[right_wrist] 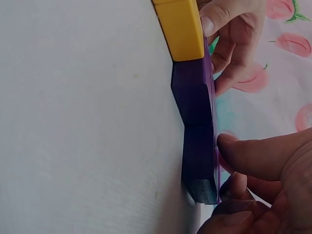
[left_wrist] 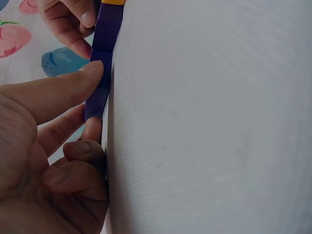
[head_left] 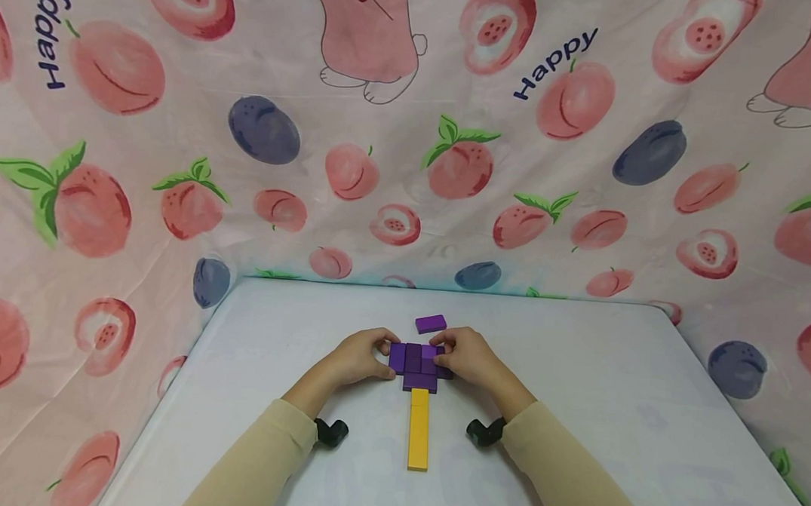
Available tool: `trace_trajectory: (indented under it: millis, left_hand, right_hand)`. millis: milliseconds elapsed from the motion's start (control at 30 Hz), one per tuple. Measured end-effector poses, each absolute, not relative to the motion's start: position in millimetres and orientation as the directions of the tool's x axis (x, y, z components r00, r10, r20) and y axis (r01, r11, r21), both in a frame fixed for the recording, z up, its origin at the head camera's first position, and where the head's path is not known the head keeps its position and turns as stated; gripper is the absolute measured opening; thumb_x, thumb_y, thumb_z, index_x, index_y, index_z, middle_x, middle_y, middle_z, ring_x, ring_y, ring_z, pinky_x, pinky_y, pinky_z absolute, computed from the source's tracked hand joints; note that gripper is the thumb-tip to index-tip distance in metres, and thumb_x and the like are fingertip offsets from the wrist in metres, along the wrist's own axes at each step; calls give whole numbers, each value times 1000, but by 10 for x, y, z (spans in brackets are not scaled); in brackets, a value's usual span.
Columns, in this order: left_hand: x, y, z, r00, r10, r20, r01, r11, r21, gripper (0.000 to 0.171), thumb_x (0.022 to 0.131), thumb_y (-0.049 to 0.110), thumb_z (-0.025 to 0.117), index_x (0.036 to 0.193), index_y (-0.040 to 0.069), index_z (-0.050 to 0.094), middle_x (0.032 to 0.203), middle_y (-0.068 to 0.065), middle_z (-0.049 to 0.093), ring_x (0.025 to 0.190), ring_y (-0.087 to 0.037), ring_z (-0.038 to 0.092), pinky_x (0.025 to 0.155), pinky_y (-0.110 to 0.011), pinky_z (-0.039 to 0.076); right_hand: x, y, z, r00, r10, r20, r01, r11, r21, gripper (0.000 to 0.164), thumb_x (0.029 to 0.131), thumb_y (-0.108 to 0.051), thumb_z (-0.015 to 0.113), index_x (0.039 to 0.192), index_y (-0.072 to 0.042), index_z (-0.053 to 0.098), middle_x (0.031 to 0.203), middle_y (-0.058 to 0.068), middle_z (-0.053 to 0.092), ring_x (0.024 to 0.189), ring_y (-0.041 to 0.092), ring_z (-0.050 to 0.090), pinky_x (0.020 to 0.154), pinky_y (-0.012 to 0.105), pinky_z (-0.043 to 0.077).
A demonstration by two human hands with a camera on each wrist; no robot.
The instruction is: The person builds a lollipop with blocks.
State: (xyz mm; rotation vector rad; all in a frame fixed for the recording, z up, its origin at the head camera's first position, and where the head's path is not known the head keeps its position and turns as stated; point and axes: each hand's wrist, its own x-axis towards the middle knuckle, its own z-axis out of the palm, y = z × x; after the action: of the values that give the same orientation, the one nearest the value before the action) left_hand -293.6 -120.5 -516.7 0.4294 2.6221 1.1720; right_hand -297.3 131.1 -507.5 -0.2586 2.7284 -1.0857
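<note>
Several flat purple blocks [head_left: 412, 357] lie side by side on the white table, and a yellow strip [head_left: 419, 435] runs from their near edge toward me. My left hand [head_left: 356, 355] pinches the leftmost purple block [head_left: 397, 358] between thumb and index finger; in the left wrist view its thumb [left_wrist: 78, 87] lies on the block's near side. My right hand [head_left: 474, 359] pinches a brighter purple block [head_left: 429, 351] at the upper right of the group. Its fingers partly hide the darker block [head_left: 445, 373] at the right end, whose near side shows in the right wrist view.
A loose purple block [head_left: 431, 324] lies just beyond the group. Black wrist-worn devices [head_left: 332, 433] show below both wrists. The white table [head_left: 575, 411] ends at a fruit-printed cloth [head_left: 395, 177] that rises behind and on both sides.
</note>
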Motion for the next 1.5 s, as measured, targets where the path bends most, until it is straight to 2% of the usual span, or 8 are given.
trace_trajectory:
  millis: [833,1067,1500]
  left_hand:
    - [-2936,-1209,-5176,-927,361,-104,160,630,760,57,77,16,96,129,20,72,102,3,66,102,-20,58,102,-46,46]
    - [-2941,-1209,-5182,-930,355,-97,162,631,759,56,77,16,96,127,21,72,101,3,65,102,-20,58,102,-44,46]
    - [-2949,-1213,-5206,-929,360,-90,171,631,757,57,76,17,97,127,22,72,101,3,65,103,-20,58,102,-45,46]
  right_hand:
    - [-3011,1329,-5075,-967,-240,-91,-95,667,-739,30,95,-6,79,125,-10,78,89,4,63,79,19,56,67,28,50]
    - [-3053,1348,-5057,-971,-233,-62,-116,676,-728,33,94,-6,80,126,-12,78,92,3,65,76,19,56,66,29,49]
    - [-3130,1405,-5061,-979,-202,-27,-120,680,-723,34,94,-5,79,126,-13,77,98,4,68,80,20,57,68,29,48]
